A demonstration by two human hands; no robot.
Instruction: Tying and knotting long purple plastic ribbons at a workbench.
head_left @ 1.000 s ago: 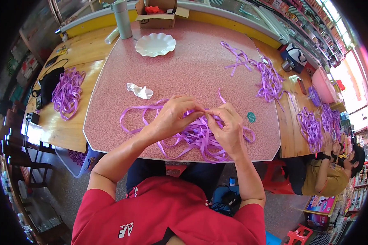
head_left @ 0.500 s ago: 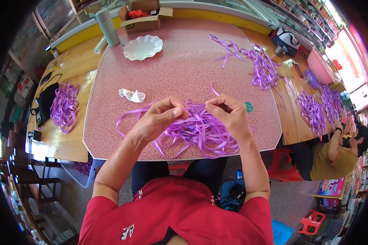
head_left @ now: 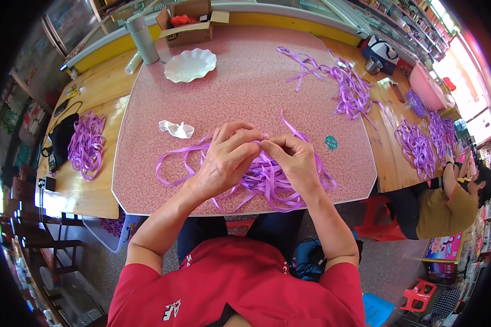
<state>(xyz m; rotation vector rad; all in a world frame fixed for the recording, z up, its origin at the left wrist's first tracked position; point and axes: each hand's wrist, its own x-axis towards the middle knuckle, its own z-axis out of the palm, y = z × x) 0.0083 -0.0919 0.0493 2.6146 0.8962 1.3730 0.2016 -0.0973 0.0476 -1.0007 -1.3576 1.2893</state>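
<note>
Both hands have closed together since a moment ago. The left hand [head_left: 226,158] and right hand [head_left: 293,158] now meet fingertip to fingertip, pinched shut on strands of the loose purple plastic ribbon pile [head_left: 256,177] (lying on the pink speckled table [head_left: 245,87], near edge). Judged: a fold or knot is being formed.

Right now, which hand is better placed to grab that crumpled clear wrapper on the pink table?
Left, probably. The crumpled wrapper lies on the left hand's side, just beyond its knuckles. The right hand would have to cross over. Both hands pinch purple ribbon.
</note>
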